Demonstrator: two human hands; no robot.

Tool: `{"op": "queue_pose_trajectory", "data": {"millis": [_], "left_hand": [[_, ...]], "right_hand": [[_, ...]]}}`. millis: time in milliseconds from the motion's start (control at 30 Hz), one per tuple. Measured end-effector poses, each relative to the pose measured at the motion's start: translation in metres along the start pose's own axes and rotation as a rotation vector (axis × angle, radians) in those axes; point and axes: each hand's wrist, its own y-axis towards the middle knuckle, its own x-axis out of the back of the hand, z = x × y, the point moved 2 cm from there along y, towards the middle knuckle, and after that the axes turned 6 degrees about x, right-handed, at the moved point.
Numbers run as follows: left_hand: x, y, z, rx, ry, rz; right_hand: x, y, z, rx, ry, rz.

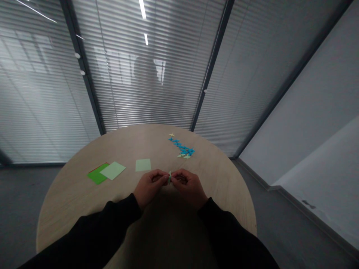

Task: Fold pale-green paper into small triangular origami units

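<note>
Between my two hands is a small folded piece of pale green paper (169, 177), upright and narrow, mostly covered by fingertips. My left hand (150, 185) pinches it from the left with thumb and forefinger. From the right, my right hand (189, 185) pinches the same paper. Just beyond my left hand a flat pale green square sheet (143, 164) lies on the table. Past my right hand lies a cluster of small folded blue paper figures (186, 150), with a few pale green folded ones (184, 156) at its near end and a yellow one (172, 135) at its far end.
On the left of the round wooden table (73, 198), another pale green sheet (113, 170) overlaps a stack of bright green paper (97, 174) with a red edge showing. Glass panels with blinds (148, 97) stand behind the table, and a white wall (314, 149) on the right.
</note>
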Motion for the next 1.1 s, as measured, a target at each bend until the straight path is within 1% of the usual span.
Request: {"op": "queue_pose_trajectory", "data": {"millis": [200,500,667,767,933,1000,1100], "left_hand": [[0.0,-0.002,-0.003,-0.005,0.127,-0.045],[0.005,-0.002,-0.008,-0.037,0.172,-0.011],[0.006,-0.003,-0.014,-0.042,0.233,-0.009],[0.005,-0.002,-0.013,-0.045,0.185,0.011],[0.003,0.0,-0.008,0.011,-0.065,0.058],[0.003,0.0,-0.006,0.024,-0.078,0.089],[0.005,0.0,-0.004,0.008,-0.058,0.11]], "right_hand": [[0.001,0.001,0.0,-0.002,-0.022,0.026],[0.004,0.003,-0.015,-0.144,0.176,0.083],[0.004,0.003,-0.014,-0.153,0.134,0.132],[0.004,0.002,-0.012,-0.149,0.113,0.134],[0.005,0.004,-0.011,-0.132,0.097,0.038],[0.005,0.004,-0.011,-0.119,0.086,0.022],[0.004,0.004,-0.01,-0.115,0.077,0.034]]}}
